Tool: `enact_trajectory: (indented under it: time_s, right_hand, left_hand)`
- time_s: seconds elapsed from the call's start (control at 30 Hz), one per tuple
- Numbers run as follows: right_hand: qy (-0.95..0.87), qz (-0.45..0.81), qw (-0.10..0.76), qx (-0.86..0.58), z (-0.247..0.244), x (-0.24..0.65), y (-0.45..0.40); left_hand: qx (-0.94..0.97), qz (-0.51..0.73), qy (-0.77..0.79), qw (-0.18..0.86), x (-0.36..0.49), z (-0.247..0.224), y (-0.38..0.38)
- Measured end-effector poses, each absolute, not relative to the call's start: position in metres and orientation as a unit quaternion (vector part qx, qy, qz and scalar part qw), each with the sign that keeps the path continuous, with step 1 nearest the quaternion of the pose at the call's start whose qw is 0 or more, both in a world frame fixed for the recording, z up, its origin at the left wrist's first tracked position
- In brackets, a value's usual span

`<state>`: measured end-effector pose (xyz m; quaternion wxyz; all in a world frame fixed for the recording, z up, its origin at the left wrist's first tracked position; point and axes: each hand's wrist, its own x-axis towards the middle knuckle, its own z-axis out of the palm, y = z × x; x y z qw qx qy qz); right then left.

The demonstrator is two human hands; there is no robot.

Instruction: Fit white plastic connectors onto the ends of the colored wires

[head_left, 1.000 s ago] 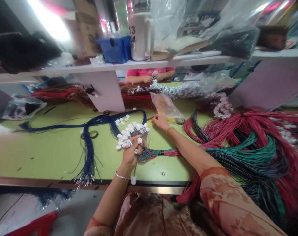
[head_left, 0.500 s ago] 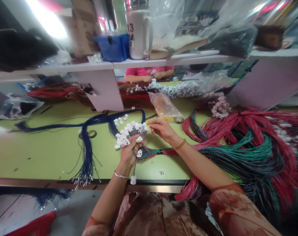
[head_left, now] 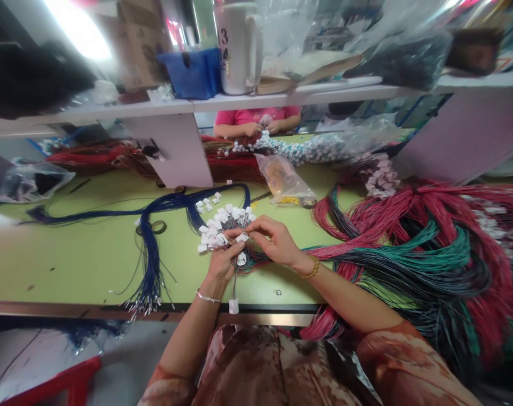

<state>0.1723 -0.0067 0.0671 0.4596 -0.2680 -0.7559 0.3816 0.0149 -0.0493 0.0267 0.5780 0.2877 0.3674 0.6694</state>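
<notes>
My left hand is closed around a bundle of thin wires tipped with white plastic connectors, which fan out above the fingers. One white connector sticks up by the left thumb. My right hand has thumb and fingers pinched together at that connector; whatever lies between the fingertips is too small to make out. Another connector dangles on its wires over the table's front edge. From my hands the bundle runs right under my right wrist towards red, green and black wires.
Dark blue wires and a roll of tape lie on the green table at left. A plastic bag with yellow pieces lies behind my hands. Across, a person in pink works below a shelf bearing a mug.
My right hand has moved left and down, from the yellow pieces near the bag to the connector at my left thumb. My left hand keeps its hold on the wires.
</notes>
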Motion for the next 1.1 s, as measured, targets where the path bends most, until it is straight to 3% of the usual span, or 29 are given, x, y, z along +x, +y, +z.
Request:
enact_trajectory:
  time_s: [0.27, 0.57, 0.8, 0.9, 1.1]
  right_hand:
    - [-0.756, 0.366, 0.464, -0.282, 0.067, 0.169, -0.014]
    - [-0.845, 0.195, 0.415, -0.276, 0.073, 0.173, -0.019]
    - [-0.852, 0.136, 0.451, -0.226, 0.054, 0.16, -0.034]
    - [-0.821, 0.209, 0.462, -0.264, 0.053, 0.158, -0.027]
    - [-0.779, 0.342, 0.44, -0.286, 0.055, 0.164, -0.003]
  left_hand:
    - [0.359, 0.68, 0.379, 0.515, 0.013, 0.021, -0.05]
    - [0.445, 0.692, 0.415, 0.39, 0.017, 0.025, -0.053]
    - [0.445, 0.693, 0.472, 0.314, 0.021, 0.025, -0.055]
    - [0.419, 0.705, 0.451, 0.352, 0.024, 0.024, -0.052]
    - [0.235, 0.731, 0.332, 0.548, 0.023, 0.021, -0.045]
